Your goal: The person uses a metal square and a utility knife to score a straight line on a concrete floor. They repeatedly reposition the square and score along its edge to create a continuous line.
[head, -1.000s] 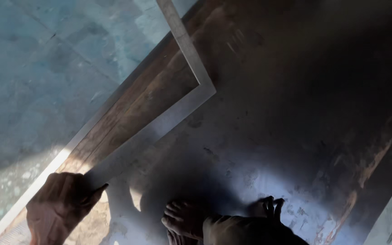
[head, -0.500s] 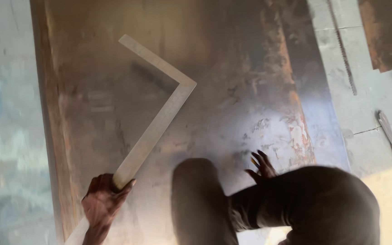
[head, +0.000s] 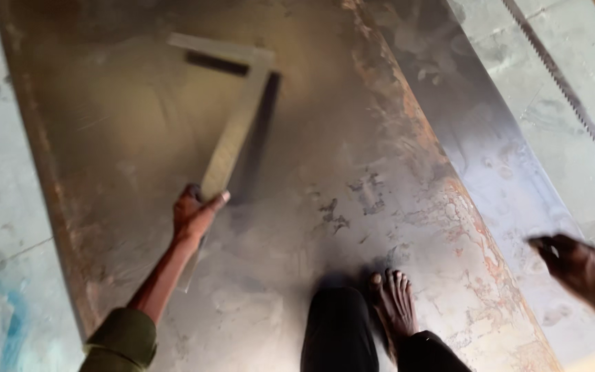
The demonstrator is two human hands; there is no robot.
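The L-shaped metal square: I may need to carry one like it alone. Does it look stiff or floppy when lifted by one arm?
Probably stiff: the L-shaped metal square keeps straight arms and a crisp corner while the left hand grips only one arm. Likely light for its length, being thin, flat strip. It may swing or twist, since the grip sits far from the corner.

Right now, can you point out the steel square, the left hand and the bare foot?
steel square (head: 232, 141): head view, middle of its long arm.
left hand (head: 194, 212): head view, its back, closed on the square.
bare foot (head: 394, 303): head view, its top.
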